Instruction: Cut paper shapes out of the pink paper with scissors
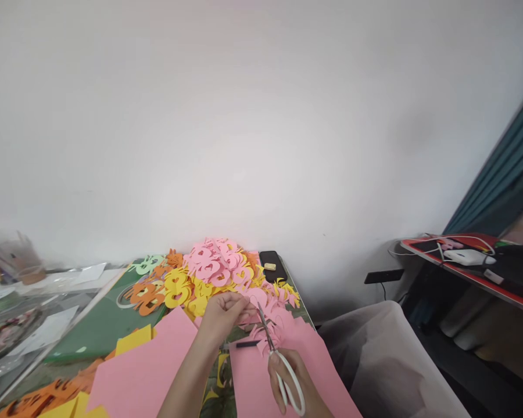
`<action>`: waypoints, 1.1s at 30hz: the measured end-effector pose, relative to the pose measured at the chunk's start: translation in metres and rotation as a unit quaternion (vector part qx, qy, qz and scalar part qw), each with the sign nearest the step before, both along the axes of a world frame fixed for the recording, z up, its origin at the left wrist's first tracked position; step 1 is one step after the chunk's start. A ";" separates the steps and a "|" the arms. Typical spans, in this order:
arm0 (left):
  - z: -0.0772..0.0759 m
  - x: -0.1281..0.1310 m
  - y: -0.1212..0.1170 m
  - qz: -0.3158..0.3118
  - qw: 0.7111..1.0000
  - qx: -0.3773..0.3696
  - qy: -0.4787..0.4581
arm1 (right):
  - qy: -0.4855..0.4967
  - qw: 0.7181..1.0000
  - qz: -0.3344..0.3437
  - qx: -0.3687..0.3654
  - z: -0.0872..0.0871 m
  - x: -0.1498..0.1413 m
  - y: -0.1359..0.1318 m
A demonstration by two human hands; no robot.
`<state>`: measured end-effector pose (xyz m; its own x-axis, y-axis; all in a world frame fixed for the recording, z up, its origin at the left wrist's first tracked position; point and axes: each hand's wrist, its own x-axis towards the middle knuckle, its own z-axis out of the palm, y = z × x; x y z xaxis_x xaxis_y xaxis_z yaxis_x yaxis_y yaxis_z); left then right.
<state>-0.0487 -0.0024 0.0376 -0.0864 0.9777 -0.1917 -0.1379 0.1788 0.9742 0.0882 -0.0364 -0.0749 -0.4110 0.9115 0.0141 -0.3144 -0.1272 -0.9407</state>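
My right hand (303,377) grips a pair of white-handled scissors (267,333), its fingers through the loops. The blades point up and to the left, right beside the pink paper cutout (257,297) pinched in my left hand (226,310); whether they touch it I cannot tell. Under the blades lie curled pink paper scraps (268,332) on large pink sheets (255,377). Behind my left hand rises a heap of pink cutouts (213,261) with heart-shaped holes, with yellow cutouts (176,287) and orange ones (146,297) around it.
A black phone (273,273) with a small yellowish block on it lies by the wall. To the left are a green mat (96,325), more pink paper (143,366) and a cluttered grey surface (54,313). A bin with a pale liner (383,348) stands right of the table.
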 end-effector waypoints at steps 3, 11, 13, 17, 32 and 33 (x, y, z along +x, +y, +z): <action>0.001 0.002 -0.002 -0.020 1.000 -0.002 0.000 | 0.005 1.000 -0.009 -0.003 0.007 -0.001 -0.002; -0.003 0.002 0.000 -0.022 1.000 0.002 -0.007 | -0.029 0.999 -0.008 -0.009 0.008 0.000 0.001; -0.004 0.001 0.001 -0.022 1.000 0.003 -0.005 | -0.032 0.999 -0.016 -0.010 0.005 -0.001 0.002; -0.005 0.001 0.001 -0.023 1.000 0.003 -0.008 | -0.039 0.998 -0.042 0.005 0.002 -0.002 0.002; 0.001 0.002 0.000 -0.018 1.000 -0.007 -0.010 | -0.076 0.996 -0.053 0.003 -0.004 0.001 0.004; 0.001 0.001 -0.001 -0.019 1.000 -0.007 -0.010 | -0.080 0.995 -0.054 0.001 -0.004 0.000 0.004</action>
<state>-0.0474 -0.0030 0.0384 -0.0453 0.9776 -0.2057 -0.1506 0.1969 0.9688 0.0887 -0.0324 -0.0786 -0.3084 0.9504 -0.0410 -0.1729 -0.0984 -0.9800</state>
